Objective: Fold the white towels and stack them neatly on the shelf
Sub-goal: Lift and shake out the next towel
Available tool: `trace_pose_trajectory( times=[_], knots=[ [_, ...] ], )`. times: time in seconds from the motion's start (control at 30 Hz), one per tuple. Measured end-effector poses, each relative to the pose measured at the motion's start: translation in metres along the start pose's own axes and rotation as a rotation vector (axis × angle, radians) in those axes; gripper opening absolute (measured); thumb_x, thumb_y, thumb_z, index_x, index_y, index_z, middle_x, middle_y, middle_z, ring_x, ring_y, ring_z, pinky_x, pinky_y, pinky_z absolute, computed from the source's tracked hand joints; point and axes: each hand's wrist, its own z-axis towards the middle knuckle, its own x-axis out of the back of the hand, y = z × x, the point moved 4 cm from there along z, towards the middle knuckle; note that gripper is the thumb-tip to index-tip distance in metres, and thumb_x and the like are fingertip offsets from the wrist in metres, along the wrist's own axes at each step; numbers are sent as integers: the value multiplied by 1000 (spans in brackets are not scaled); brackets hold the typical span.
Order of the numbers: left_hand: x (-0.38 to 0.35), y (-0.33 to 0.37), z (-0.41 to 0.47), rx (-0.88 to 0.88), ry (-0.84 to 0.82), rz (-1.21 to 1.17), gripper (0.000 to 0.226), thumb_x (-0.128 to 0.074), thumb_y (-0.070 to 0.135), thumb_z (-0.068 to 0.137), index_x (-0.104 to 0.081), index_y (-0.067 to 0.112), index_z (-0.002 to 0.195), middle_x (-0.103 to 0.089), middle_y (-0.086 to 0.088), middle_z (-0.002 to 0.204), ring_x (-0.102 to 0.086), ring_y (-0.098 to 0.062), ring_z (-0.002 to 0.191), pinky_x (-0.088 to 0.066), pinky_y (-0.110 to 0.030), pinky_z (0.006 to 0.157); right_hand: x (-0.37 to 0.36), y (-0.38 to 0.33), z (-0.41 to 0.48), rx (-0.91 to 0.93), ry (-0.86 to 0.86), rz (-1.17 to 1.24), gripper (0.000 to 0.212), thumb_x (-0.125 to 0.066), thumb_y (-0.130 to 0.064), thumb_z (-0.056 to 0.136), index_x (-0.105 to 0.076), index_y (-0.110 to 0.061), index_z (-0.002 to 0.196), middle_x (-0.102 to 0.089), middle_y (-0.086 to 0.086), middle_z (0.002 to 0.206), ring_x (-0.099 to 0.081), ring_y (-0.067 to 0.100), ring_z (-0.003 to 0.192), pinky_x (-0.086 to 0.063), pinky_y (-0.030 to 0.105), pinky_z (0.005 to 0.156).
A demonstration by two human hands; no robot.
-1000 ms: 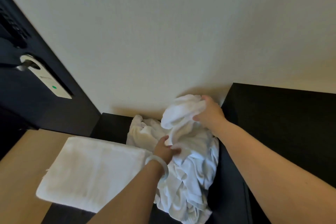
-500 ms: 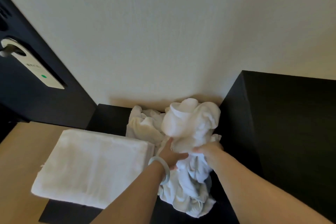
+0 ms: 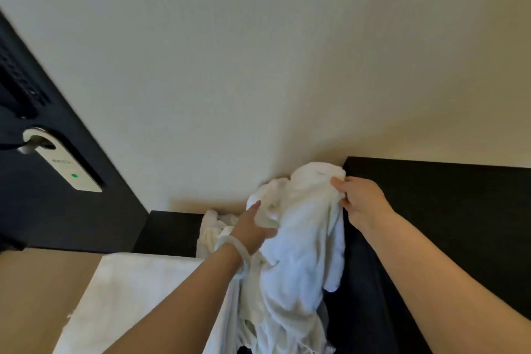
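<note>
Fingers (image 3: 338, 184) of the right hand (image 3: 362, 204) pinch the crumpled towel (image 3: 301, 253) at its top, the left hand (image 3: 253, 228) grips a fold; it hangs lengthwise down beside the folded towel (image 3: 138, 296).

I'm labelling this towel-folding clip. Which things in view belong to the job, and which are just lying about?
Job: crumpled towel gripped by left hand and right hand; second crumpled towel behind it; folded towel at lower left.
Lying about: door hanger; bracelet on the left wrist; black cabinet.
</note>
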Motion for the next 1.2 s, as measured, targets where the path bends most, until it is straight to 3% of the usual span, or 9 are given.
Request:
trace_pose_trajectory(
  times=[0.13, 0.23, 0.4, 0.53, 0.7, 0.8, 0.9, 1.1, 1.2],
  knots=[
    [-7, 66, -19, -242, -116, 142, 105, -80, 34, 78, -10, 30, 155, -19, 8, 159, -23, -13, 145, -24, -17, 105, 18, -61, -41, 41, -141, 282, 22, -54, -2, 98, -58, 4, 118, -64, 13, 100, -61, 20, 90, -53, 28, 79],
    [-10, 110, -30, -326, -148, 167, 111, -82, 42, 74, -7, 31, 156, -22, 10, 159, -24, -12, 145, -26, -25, 111, 26, -113, -77, 104, -246, 480, 11, -50, 0, 99, -60, 1, 96, -66, 11, 87, -62, 17, 80, -56, 25, 65],
    [6, 160, -54, -378, 2, 158, 62, -69, 39, 87, -43, 20, 140, -57, -1, 133, -54, -20, 119, -44, -34, 98, 55, -226, -145, 327, -388, 706, 10, -53, -2, 94, -61, 1, 88, -71, 9, 64, -69, 15, 59, -57, 24, 65],
    [33, 220, -86, -431, 96, -60, 45, -59, 41, 94, -53, 17, 132, -61, -8, 127, -58, -30, 114, -50, -50, 96, 120, -294, -181, 549, -259, 787, 10, -59, -3, 92, -60, -5, 83, -66, 3, 59, -63, 9, 53, -47, 16, 47],
    [25, 293, -125, -567, -35, -234, 61, -58, 60, 71, -62, 26, 121, -68, -6, 117, -64, -28, 107, -51, -56, 94, 181, -276, -167, 513, -42, 632, 19, -57, -3, 95, -54, -11, 79, -59, -4, 48, -56, 2, 45, -40, 13, 42],
    [5, 324, -140, -623, -31, -238, 58, -62, 64, 65, -67, 23, 106, -71, -7, 104, -65, -28, 102, -50, -49, 94, 237, -253, -158, 463, 21, 714, 15, -55, -2, 97, -54, -8, 82, -59, 3, 74, -56, 8, 64, -41, 14, 46],
    [-21, 360, -157, -678, -4, -306, 34, -66, 43, 86, -65, 20, 111, -71, -6, 107, -66, -24, 101, -53, -41, 90, 312, -253, -155, 502, 69, 856, 7, -56, -3, 96, -57, -5, 90, -65, 6, 84, -63, 13, 72, -49, 17, 50],
    [-141, 428, -171, -719, -35, -306, 40, -73, 29, 80, -60, 11, 114, -67, -15, 115, -64, -34, 106, -51, -51, 96, 462, -259, -142, 553, 183, 729, 19, -50, -4, 100, -52, -13, 83, -63, -5, 46, -59, 2, 39, -44, 13, 43],
    [-231, 414, -146, -553, -83, -192, 45, -70, 23, 84, -57, 7, 124, -63, -17, 122, -60, -34, 112, -49, -48, 99, 495, -200, -98, 338, 161, 548, 18, -48, 3, 99, -55, -5, 85, -66, 8, 77, -66, 12, 56, -51, 17, 45]
  ],
)
